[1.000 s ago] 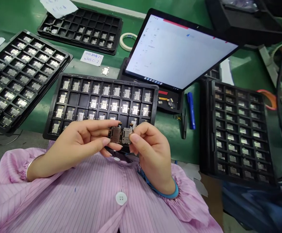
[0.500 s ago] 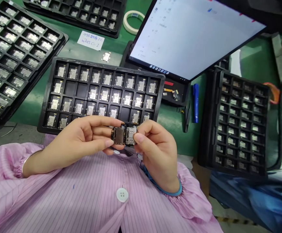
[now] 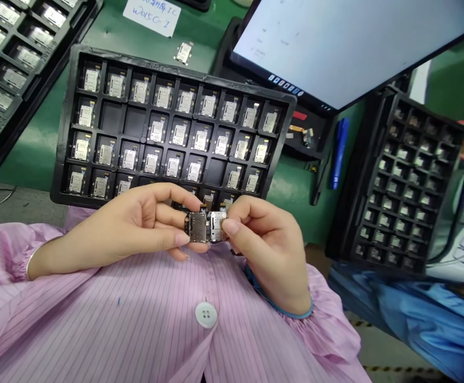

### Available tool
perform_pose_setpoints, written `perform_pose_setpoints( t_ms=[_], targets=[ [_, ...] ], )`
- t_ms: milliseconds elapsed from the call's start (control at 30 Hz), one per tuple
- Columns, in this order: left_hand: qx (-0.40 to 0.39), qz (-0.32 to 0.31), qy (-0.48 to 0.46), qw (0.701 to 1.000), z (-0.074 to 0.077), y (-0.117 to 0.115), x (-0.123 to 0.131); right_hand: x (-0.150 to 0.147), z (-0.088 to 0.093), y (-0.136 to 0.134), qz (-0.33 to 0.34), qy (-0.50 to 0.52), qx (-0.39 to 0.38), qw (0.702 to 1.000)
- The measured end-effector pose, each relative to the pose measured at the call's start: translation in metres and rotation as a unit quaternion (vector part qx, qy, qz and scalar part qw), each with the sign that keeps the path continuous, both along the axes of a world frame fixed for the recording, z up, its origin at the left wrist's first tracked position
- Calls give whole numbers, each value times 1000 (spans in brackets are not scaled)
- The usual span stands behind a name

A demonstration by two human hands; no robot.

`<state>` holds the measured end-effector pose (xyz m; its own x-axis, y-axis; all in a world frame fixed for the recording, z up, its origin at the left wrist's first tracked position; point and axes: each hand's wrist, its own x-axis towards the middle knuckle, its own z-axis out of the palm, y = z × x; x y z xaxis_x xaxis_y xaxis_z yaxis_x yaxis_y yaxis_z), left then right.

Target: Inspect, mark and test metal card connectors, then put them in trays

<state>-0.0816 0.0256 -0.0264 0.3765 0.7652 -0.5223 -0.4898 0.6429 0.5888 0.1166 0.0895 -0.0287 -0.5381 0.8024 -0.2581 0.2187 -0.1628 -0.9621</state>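
Between thumb and fingers, my left hand (image 3: 148, 223) pinches a small circuit board with a dark metal card holder (image 3: 197, 227). My right hand (image 3: 266, 242) grips a similar board with a brighter silver card holder (image 3: 216, 226) by its right edge. The two boards are side by side, close together, over the near edge of a black compartment tray (image 3: 62, 154). Whether they touch I cannot tell. Most of the tray's pockets hold like silver boards, and several are bare. Part of its front row is hidden behind my hands.
One loose board (image 3: 183, 52) lies beyond the tray, by a handwritten paper label (image 3: 152, 16). A monitor (image 3: 347, 48) stands at the back right. A blue marker (image 3: 339, 153) lies right of the tray. More filled trays flank the area, including a right-hand stack (image 3: 338, 234).
The camera view has shifted, so the tray and monitor sit higher in the picture. Both hands keep hold of their boards, which stay side by side with little change.
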Motion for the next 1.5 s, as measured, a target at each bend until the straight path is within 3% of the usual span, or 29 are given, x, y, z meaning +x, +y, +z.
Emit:
perform_pose_setpoints(
  t_ms=[267, 633, 1500],
  targets=[
    [-23, -23, 2, 999, -6, -4, -4, -1, 0, -1, 4, -36, -20, 999],
    [9, -29, 41, 999, -1, -3, -5, 0, 4, -5, 12, -69, 100, 993],
    [28, 20, 107, 994, 1, -2, -2, -2, 2, -6, -10, -23, 101, 995]
  ],
)
